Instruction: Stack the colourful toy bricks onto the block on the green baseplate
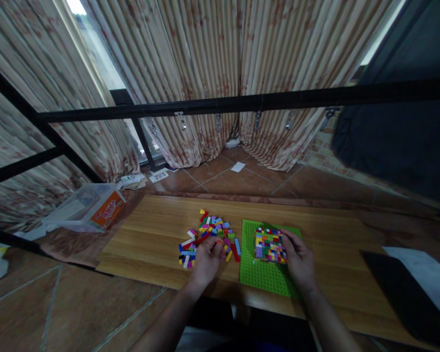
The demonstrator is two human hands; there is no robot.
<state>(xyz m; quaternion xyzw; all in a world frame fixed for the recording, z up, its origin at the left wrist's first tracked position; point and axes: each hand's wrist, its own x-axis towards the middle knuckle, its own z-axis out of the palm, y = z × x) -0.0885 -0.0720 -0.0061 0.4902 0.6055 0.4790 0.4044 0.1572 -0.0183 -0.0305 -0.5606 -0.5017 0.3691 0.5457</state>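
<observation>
A multicoloured block built of toy bricks [270, 245] is over the green studded baseplate [258, 278]; whether it is pressed onto the plate I cannot tell. My right hand [298, 256] grips its right side, thumb near the front and fingers round the far edge. Left of the plate lies a loose pile of toy bricks [214, 226] in many colours. My left hand [207, 256] is closed in a pinch at the pile's near side. A small orange brick [219, 242] shows at its fingertips, partly hidden by them.
The wooden table [146, 234] carries everything. A dark flat board [399, 293] and pale sheet [421, 274] lie at its right end. On the floor at left stands a clear plastic box [91, 208] with an orange label. A black metal rail [220, 105] with clips crosses before the curtains.
</observation>
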